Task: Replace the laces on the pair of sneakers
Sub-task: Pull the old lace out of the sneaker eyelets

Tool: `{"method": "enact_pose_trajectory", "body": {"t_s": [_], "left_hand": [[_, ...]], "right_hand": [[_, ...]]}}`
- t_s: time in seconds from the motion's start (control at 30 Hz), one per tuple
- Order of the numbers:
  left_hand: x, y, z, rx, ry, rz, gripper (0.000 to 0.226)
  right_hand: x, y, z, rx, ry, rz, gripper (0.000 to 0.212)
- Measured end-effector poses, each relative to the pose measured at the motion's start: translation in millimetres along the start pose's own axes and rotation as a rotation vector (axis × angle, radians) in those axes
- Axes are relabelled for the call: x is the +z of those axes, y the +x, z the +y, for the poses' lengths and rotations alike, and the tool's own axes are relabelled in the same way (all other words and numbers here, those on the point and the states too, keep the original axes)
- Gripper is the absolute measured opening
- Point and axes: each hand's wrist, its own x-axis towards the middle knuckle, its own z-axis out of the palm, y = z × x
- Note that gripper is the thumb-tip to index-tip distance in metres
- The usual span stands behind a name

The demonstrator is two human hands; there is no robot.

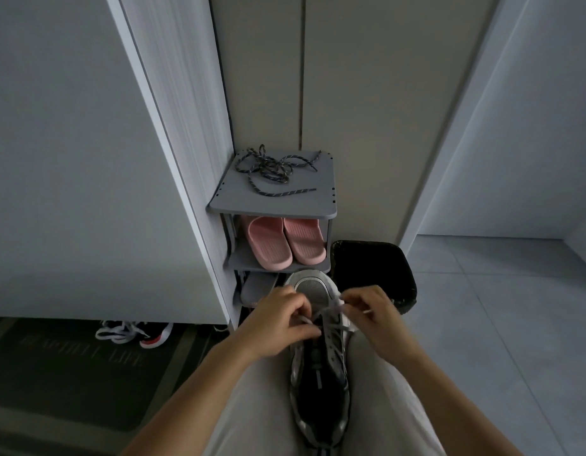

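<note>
Hands: two, left hand (280, 319) and right hand (370, 311). Sneaker (319, 380): one. Pale lace (331, 311) in it: one. Speckled laces (272, 169): one heap, strand count unclear. Pink slippers (268, 243): two. Grey shoe (258, 289): one. Shoe rack (318, 209): one, three shelves showing. Black bin (374, 268): one. Floor mat (71, 373): one.
</note>
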Motion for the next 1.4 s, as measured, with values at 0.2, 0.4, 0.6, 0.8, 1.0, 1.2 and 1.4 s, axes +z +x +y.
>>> {"method": "enact_pose_trajectory", "body": {"t_s": [0.2,0.4,0.6,0.8,1.0,1.2,1.4], "left_hand": [[-5.1,7.3,-0.5,0.110,0.118,0.071,0.014],[-4.2,-31.1,-36.5,-0.258,-0.592,0.445,0.010],[-4.1,-19.7,-21.0,-0.130,-0.285,0.195,0.021],[-7.2,7.2,-1.5,0.156,0.413,0.074,0.021],[-10.3,-21.4,-35.3,-0.160,-0.306,0.400,0.008],[-1.4,-42.2,-56.3,-0.274,-0.323,0.393,0.014],[0.5,-7.0,-19.5,0.103,0.226,0.239,0.038]], "right_hand": [[21.1,13.7,-13.9,-0.193,-0.117,-0.124,0.010],[0.9,-6.5,14.8,0.234,0.260,0.198,0.020],[2.5,2.6,2.3,-0.017,0.033,0.128,0.011],[19.3,13.6,-12.1,-0.269,-0.362,-0.066,0.026],[-2.0,6.8,2.8,0.044,-0.037,0.035,0.029],[-15.8,-6.1,18.5,0.130,-0.007,0.080,0.024],[16.8,6.3,-10.7,-0.235,-0.382,-0.014,0.031]]}}
